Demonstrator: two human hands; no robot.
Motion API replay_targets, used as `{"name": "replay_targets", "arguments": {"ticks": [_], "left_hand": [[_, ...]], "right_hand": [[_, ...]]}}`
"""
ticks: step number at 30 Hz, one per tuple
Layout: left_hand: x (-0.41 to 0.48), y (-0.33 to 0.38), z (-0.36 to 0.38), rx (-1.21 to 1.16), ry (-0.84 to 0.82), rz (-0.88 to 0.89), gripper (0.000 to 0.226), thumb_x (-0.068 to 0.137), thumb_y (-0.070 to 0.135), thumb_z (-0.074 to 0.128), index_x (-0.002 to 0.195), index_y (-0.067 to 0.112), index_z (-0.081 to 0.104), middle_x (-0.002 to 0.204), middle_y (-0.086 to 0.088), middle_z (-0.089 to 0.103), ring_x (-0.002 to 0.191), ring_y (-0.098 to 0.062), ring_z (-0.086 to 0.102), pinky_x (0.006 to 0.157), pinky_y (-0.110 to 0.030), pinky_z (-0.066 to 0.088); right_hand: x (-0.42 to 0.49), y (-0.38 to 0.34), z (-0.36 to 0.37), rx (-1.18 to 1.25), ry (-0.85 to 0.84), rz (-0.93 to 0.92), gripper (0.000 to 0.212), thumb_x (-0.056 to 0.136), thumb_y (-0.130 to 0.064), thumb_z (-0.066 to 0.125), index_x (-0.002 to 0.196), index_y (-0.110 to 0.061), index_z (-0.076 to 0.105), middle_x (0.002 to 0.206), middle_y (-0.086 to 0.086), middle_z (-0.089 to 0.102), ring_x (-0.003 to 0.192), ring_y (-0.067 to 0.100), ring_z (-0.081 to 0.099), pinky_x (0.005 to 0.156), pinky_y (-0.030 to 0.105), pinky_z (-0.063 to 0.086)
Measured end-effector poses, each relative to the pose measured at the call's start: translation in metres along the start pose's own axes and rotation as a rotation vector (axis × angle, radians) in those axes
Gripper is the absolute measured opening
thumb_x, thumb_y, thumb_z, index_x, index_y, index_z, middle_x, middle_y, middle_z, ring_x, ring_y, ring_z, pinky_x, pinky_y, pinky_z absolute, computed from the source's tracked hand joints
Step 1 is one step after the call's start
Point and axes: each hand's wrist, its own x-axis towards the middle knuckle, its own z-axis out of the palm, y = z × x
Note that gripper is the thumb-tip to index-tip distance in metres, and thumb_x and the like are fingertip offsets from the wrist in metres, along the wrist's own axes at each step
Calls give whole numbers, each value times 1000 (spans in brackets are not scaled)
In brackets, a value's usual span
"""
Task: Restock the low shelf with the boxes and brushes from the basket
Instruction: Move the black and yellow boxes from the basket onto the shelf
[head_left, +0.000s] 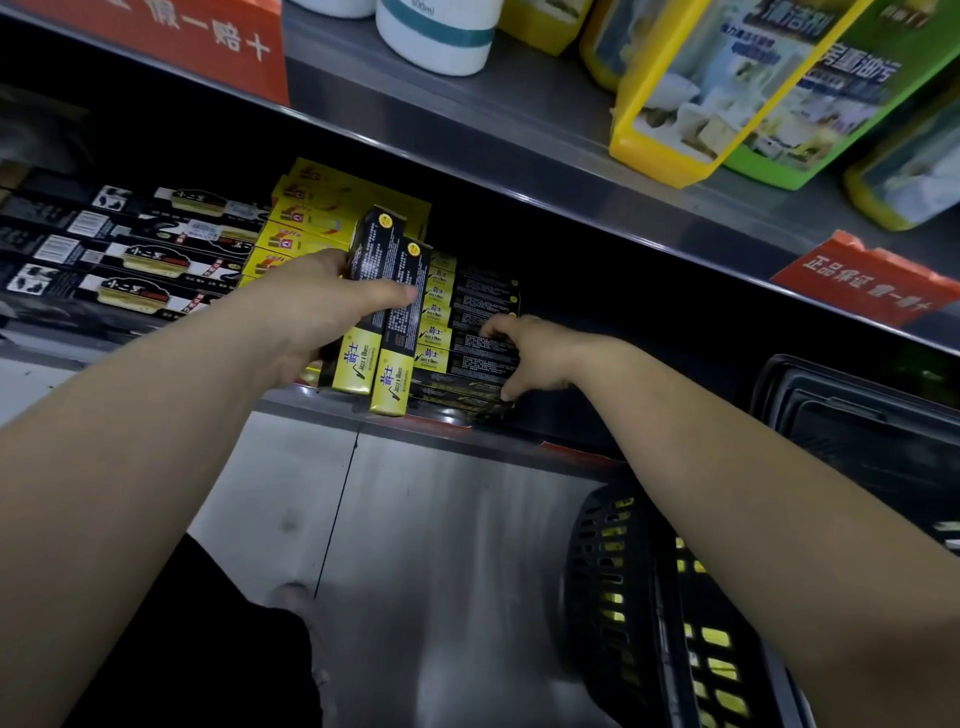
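My left hand (317, 306) grips two long black-and-yellow boxes (387, 322), held upright with their yellow ends down at the front edge of the low shelf (332, 402). Just right of them lies a stack of the same black-and-yellow boxes (467, 312) on the shelf. My right hand (524, 353) rests against the right end of that stack, thumb on top and fingers at its lower corner. The black basket (623, 597) stands at the lower right on the floor, with more yellow-ended boxes showing through its slots.
Yellow boxes (311, 213) and black-and-white boxes (130, 249) fill the shelf's left part. The shelf's right part is dark. Above runs an upper shelf (519, 156) with bottles and red price tags. A second black basket (857, 415) sits at the right.
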Motion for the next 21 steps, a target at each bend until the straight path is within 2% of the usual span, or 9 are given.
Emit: {"name": "replay_targets", "arguments": {"ticks": [5,7,8,10,12,15,17,19,21], "left_hand": [[-1,3,6,-44,-1,-14,92,69,43,77,145,19,31,141,-5,48,126,-25,47,105,-43,36],[-3,5,9,-52,0,-18,83,70,40,77,140,17,38,137,-3,51,122,-23,49,100,-37,39],[-3,5,10,-57,-5,-12,68,71,37,77,129,18,49,129,-2,57,116,-21,54,97,-36,43],[-4,6,13,-69,-31,-4,30,70,31,78,91,25,58,100,0,69,92,-17,66,77,-32,54],[-4,5,15,-66,-82,6,26,67,29,79,79,27,56,81,0,72,74,-14,70,57,-25,54],[-4,6,20,-54,-166,19,39,53,35,80,86,26,61,80,0,75,71,-14,72,54,-24,54],[-5,8,22,-58,-197,22,44,49,39,78,87,27,61,78,2,75,70,-13,72,51,-23,54],[-5,8,22,-74,-191,26,36,56,40,77,85,29,58,73,5,74,68,-9,71,51,-21,54],[-3,10,20,-83,-84,30,38,65,41,77,96,26,59,81,5,72,79,-11,70,68,-26,56]], "right_hand": [[-3,-3,-2,-35,-5,-5,88,72,-18,79,143,-27,29,143,10,34,124,26,43,93,28,42],[-6,-8,-5,-62,21,-5,94,71,-29,80,145,-28,24,146,10,28,130,28,36,100,32,39],[-8,-12,-7,-7,49,-35,98,68,-35,81,146,-29,21,147,8,26,132,26,31,103,34,37],[-16,-23,-12,316,45,-167,104,66,-36,82,146,-32,15,148,4,28,134,20,30,103,28,33],[-26,-30,-16,711,-30,-301,104,69,-20,81,146,-30,13,145,3,35,132,16,38,105,27,35],[-35,-30,-19,998,-80,-363,81,75,3,71,136,-26,26,130,5,48,117,15,54,98,30,47],[-38,-29,-20,1095,-83,-353,61,79,6,64,127,-21,39,116,4,58,105,14,61,90,27,52],[-39,-27,-23,1123,-62,-330,44,81,3,63,118,-15,47,104,3,63,96,13,64,86,26,55],[-37,-22,-27,1185,22,-284,34,81,2,64,111,-11,50,97,3,65,91,12,65,83,26,56]]}}
